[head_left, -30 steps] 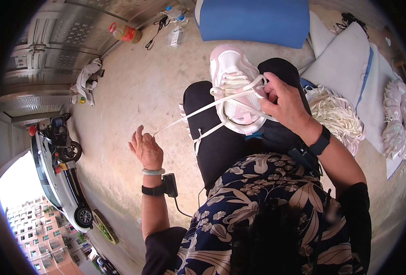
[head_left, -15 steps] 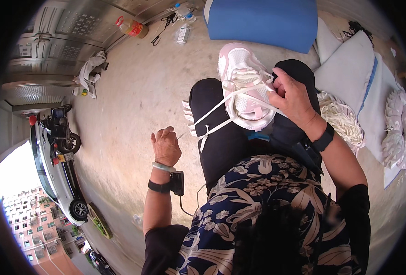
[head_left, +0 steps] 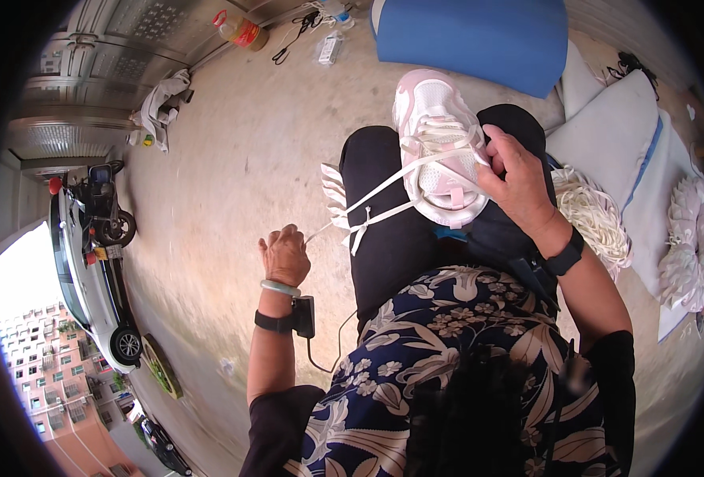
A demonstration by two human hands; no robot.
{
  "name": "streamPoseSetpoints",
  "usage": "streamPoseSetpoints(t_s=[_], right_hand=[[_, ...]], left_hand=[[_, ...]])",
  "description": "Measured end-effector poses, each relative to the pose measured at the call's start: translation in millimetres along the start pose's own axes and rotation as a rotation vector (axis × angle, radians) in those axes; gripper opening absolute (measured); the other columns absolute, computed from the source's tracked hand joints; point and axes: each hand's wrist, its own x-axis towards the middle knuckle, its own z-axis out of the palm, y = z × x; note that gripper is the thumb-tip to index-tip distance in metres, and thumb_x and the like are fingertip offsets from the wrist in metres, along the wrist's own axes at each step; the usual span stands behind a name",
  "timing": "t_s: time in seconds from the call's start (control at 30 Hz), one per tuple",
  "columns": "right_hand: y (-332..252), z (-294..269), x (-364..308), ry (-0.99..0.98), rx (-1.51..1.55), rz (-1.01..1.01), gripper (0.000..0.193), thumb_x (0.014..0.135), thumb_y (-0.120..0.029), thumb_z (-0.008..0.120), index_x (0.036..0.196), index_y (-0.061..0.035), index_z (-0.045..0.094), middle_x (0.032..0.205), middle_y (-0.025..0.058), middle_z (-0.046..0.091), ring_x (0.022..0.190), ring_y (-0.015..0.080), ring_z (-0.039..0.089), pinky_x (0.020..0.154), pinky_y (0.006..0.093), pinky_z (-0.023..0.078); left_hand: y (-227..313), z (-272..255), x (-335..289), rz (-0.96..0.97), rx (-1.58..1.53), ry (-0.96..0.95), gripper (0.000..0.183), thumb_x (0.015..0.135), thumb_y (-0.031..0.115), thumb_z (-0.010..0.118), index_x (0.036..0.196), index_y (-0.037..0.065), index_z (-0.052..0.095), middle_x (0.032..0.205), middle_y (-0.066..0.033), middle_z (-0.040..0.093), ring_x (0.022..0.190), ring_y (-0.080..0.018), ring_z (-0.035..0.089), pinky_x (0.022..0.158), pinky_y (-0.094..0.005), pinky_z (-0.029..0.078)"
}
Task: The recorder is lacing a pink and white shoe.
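Note:
A white and pink sneaker [head_left: 439, 147] lies across my thighs, toe pointing away from me. A white shoelace [head_left: 380, 189] is threaded criss-cross over its tongue and runs out to the left. My left hand [head_left: 284, 256], out left of my knee, is closed on the end of that lace, which stretches in a straight line. A second lace strand, knotted over my left thigh, hangs nearer me. At the sneaker's right side, my right hand [head_left: 519, 179] grips the edge by the eyelets with thumb and fingers. The exact contact of its fingertips is partly hidden.
A pile of white laces [head_left: 592, 208] lies right of my leg, beside white sheets [head_left: 610, 139] and bundled white pieces [head_left: 688, 230]. Ahead stand a blue rolled mat [head_left: 471, 40] and bottles [head_left: 241, 32]. A motorcycle [head_left: 112, 207] and white car [head_left: 89, 286] are at left.
My left hand has moved slightly down and left, and the lace to it now shows taut. The sneaker and right hand appear shifted a little right in view.

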Motion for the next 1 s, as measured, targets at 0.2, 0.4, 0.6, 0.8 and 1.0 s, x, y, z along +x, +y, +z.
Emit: streamPoseSetpoints(t_s=[0.2,0.4,0.6,0.8,1.0], right_hand=[[-19.1,-7.8,-6.2,-0.007,-0.003,0.004,0.039,0.071,-0.007,0.065,0.108,0.0002,0.053,0.095,0.0104,0.055,0.078,0.0238,0.056,0.071,0.0336,0.046],[-39.3,-15.3,-1.4,-0.116,-0.398,-0.336,0.029,0.060,-0.008,0.064,0.088,-0.0048,0.058,0.087,0.0072,0.048,0.081,0.0243,0.050,0.074,0.0378,0.036],[-32.0,-14.9,-1.0,-0.124,-0.402,-0.350,0.023,0.063,-0.005,0.062,0.085,-0.0060,0.056,0.086,0.0068,0.048,0.083,0.0239,0.049,0.073,0.0372,0.036],[-38.0,-20.7,4.1,-0.116,-0.167,-0.278,0.019,0.067,0.001,0.057,0.085,-0.0042,0.054,0.091,0.0077,0.053,0.086,0.0262,0.052,0.074,0.0371,0.039],[-26.5,-27.5,5.9,-0.111,0.157,-0.012,0.017,0.077,-0.001,0.058,0.093,-0.0013,0.053,0.081,0.0139,0.060,0.074,0.0320,0.060,0.066,0.0355,0.048]], left_hand=[[43.2,-31.5,19.3,0.381,-0.529,0.546,0.014,0.077,0.012,0.064,0.090,0.006,0.061,0.108,-0.0117,0.062,0.097,-0.0312,0.057,0.089,-0.0429,0.040],[118.3,-70.9,38.1,0.635,-0.616,0.648,0.023,0.070,0.008,0.065,0.093,0.004,0.062,0.106,-0.0106,0.061,0.097,-0.0308,0.055,0.090,-0.0423,0.039],[135.8,-67.7,45.5,0.679,-0.549,0.622,0.022,0.069,0.004,0.063,0.091,0.004,0.063,0.096,-0.0089,0.062,0.088,-0.0294,0.057,0.085,-0.0383,0.042],[134.0,-83.2,24.7,0.559,-0.950,0.293,0.008,0.081,0.001,0.059,0.088,0.002,0.063,0.071,-0.0089,0.062,0.057,-0.0183,0.058,0.054,-0.0260,0.045],[119.3,-93.6,27.2,0.466,-1.207,-0.169,0.010,0.090,0.004,0.053,0.086,0.001,0.062,0.065,-0.0009,0.057,0.055,-0.0057,0.051,0.049,-0.0210,0.042]])
